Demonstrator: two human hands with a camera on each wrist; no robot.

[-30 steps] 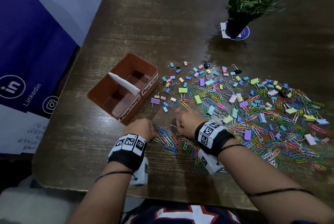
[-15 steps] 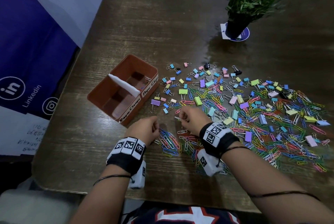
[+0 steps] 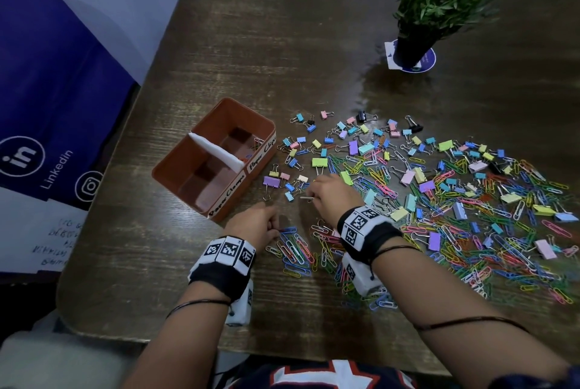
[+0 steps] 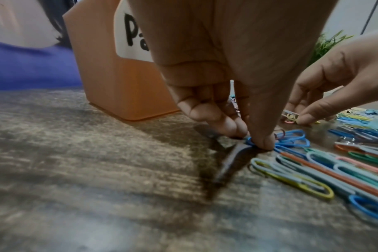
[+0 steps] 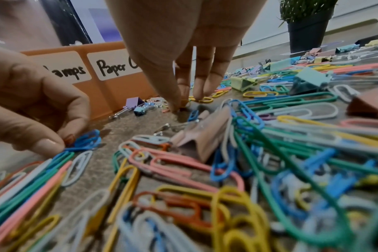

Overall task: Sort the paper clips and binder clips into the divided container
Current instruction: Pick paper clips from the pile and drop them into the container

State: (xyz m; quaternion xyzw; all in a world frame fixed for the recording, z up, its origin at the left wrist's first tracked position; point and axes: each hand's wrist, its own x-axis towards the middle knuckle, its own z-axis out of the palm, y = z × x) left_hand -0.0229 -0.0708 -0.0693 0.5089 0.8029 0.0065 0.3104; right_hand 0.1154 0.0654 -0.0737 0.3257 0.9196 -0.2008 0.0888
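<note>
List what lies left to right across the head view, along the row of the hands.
Banner → container → left hand → right hand → spread of clips.

Dim indoor light; glare on the table (image 3: 370, 96) at upper right; wrist views blur and bend toward the edges.
</note>
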